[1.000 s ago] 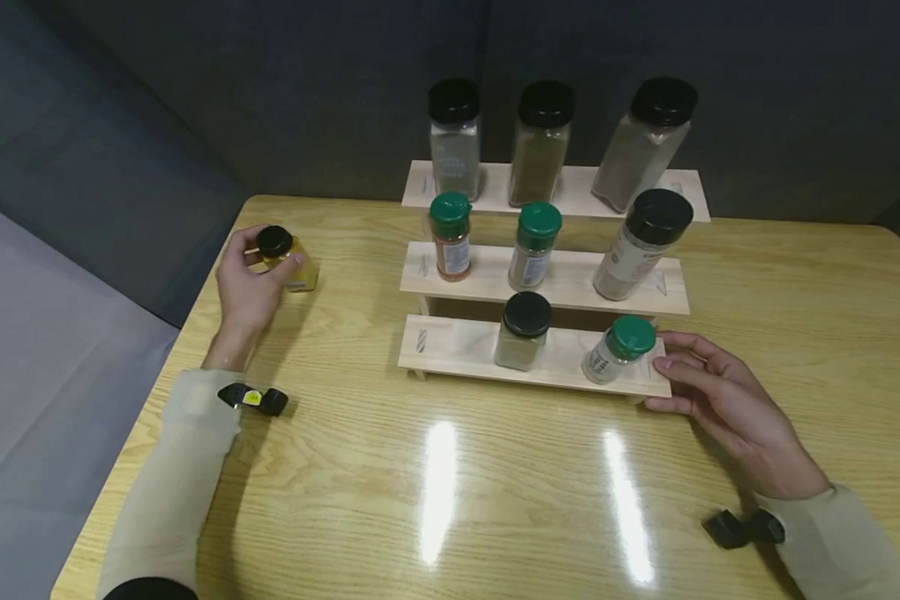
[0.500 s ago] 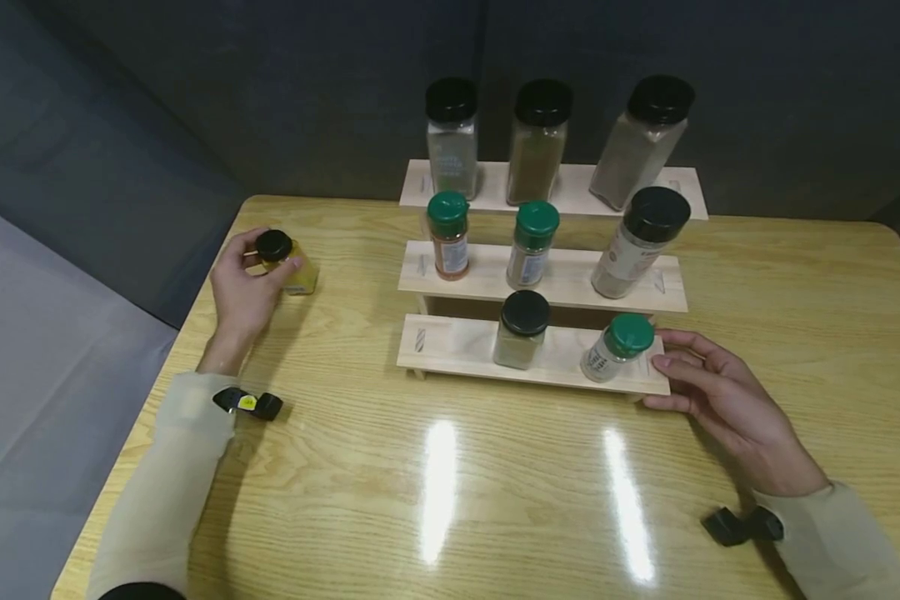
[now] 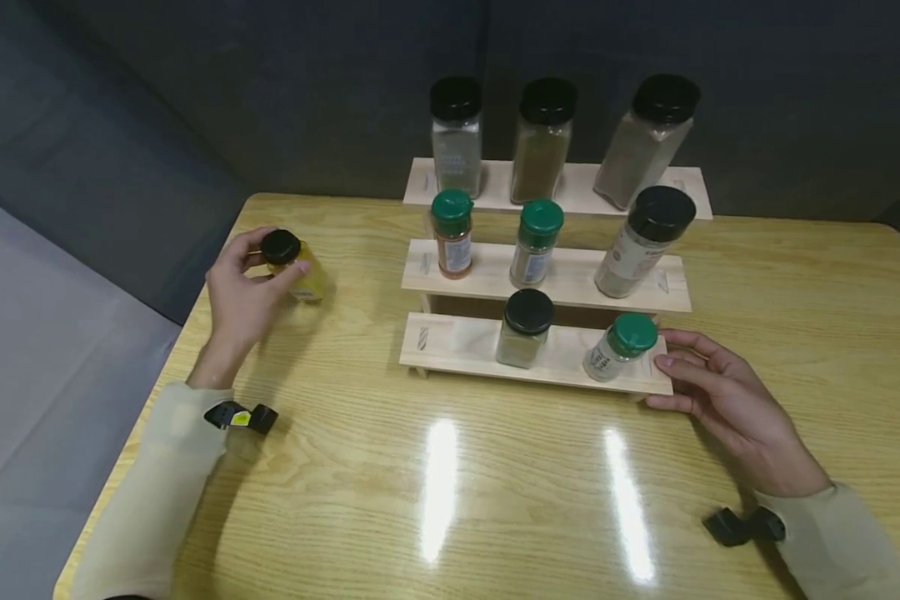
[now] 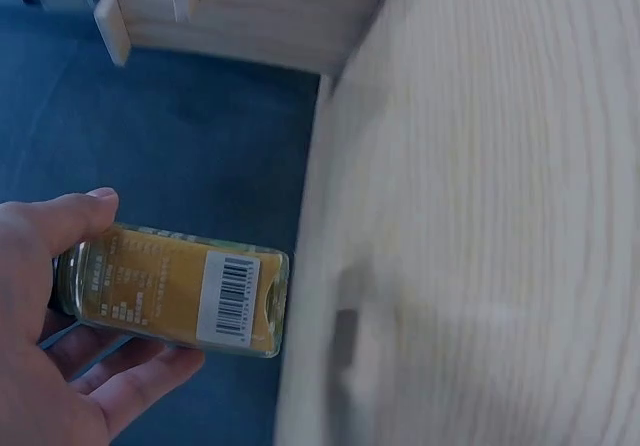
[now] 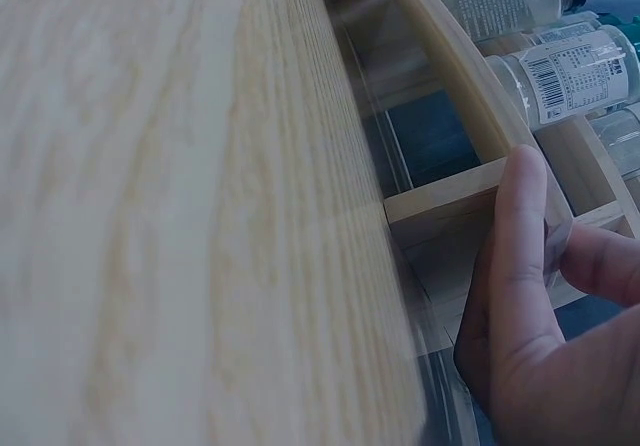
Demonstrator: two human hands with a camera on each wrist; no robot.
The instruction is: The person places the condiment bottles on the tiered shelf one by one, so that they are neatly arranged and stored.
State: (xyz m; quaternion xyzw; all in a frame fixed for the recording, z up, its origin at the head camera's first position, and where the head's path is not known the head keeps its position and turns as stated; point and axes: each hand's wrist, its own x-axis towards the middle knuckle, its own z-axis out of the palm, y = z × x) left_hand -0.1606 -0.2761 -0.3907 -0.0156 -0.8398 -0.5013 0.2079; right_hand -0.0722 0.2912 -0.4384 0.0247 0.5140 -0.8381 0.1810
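Note:
My left hand (image 3: 270, 265) grips a small jar of yellow spice (image 3: 294, 271) with a black cap, at the table's left edge. The left wrist view shows the jar (image 4: 170, 288) between thumb and fingers, its base at the table top. My right hand (image 3: 667, 372) holds the right end of the lowest step of a three-step wooden rack (image 3: 461, 346), thumb at the front edge and fingers over the end. In the right wrist view the thumb (image 5: 525, 246) presses on that step's end (image 5: 440, 201). A green-capped jar (image 3: 619, 346) leans just left of the right hand.
On the bottom step a black-capped jar (image 3: 525, 329) stands mid-way, and the step's left part is bare. The middle step carries two green-capped jars (image 3: 452, 233) and a large black-capped one (image 3: 643, 242). Three tall black-capped jars (image 3: 542, 140) line the top. A dark wall stands behind.
My left hand has carried the yellow jar a little to the right, and its forearm has swung left. The right hand and the rack have stayed put.

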